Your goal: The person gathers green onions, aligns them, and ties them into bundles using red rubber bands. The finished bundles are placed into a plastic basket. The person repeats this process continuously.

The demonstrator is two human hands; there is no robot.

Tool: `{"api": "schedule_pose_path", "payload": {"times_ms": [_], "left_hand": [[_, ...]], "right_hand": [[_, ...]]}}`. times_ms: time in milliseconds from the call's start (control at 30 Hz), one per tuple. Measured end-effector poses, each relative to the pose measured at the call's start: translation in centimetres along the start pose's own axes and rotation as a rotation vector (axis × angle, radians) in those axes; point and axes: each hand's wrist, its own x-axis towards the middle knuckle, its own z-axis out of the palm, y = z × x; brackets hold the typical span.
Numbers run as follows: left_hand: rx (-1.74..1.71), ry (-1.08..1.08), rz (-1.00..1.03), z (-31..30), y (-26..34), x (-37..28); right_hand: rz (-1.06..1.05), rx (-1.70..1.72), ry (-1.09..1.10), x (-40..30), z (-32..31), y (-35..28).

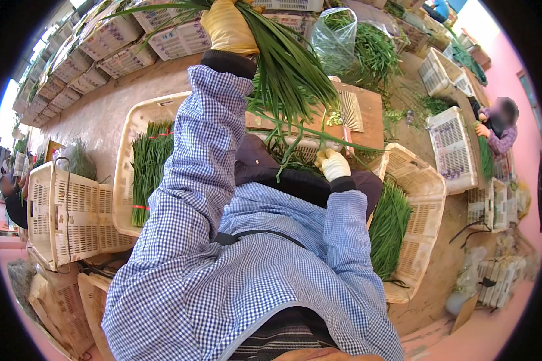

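Observation:
My left hand [230, 27], in a yellow glove, is raised at the top and closed around a thick bunch of long green chive-like leaves [284, 63]. The leaves fan out down to the right over a low wooden board [371, 108]. Lower down, near my lap, my right hand [334, 163], in a pale yellow glove, has its fingers curled around a few green leaf strands [322, 141]. Loose leaves [291, 151] lie between my knees. Beside the right hand, on the board, is what looks like a small whisk brush [351, 113] with a reddish handle.
At left, a plastic crate [123, 194] holds banded bunches [151, 158]. Another crate [422, 225] at right contains loose greens [390, 230]. Stacked crates [110, 38] line the far left. A clear plastic bag [334, 40] stands beyond the board. A co-worker [501, 126] handles greens at right.

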Motion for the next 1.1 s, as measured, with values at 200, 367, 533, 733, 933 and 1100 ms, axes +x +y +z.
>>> {"api": "schedule_pose_path", "payload": {"times_ms": [200,367,533,733,933,1100], "left_hand": [[0.048,0.048,0.078,-0.1,-0.4,-0.3],[0.108,0.066,0.061,0.5,-0.8,-2.0],[0.117,0.066,0.119,1.0,-1.1,-1.6],[0.084,0.028,0.114,1.9,-0.2,-1.6],[0.077,0.097,0.063,2.5,-0.8,-2.7],[0.078,0.096,0.119,2.2,-1.6,-1.7]], "right_hand": [[-0.095,1.038,-0.226,-8.6,-3.0,-13.5],[-0.246,1.150,-0.041,-5.2,-0.5,-16.1],[-0.236,0.917,0.168,-3.7,-0.1,-12.0],[-0.108,-0.224,0.152,-5.4,2.0,-6.2],[-0.429,0.590,0.262,-5.1,1.6,-11.7],[-0.538,1.079,0.142,-3.2,1.9,-14.7]]}}
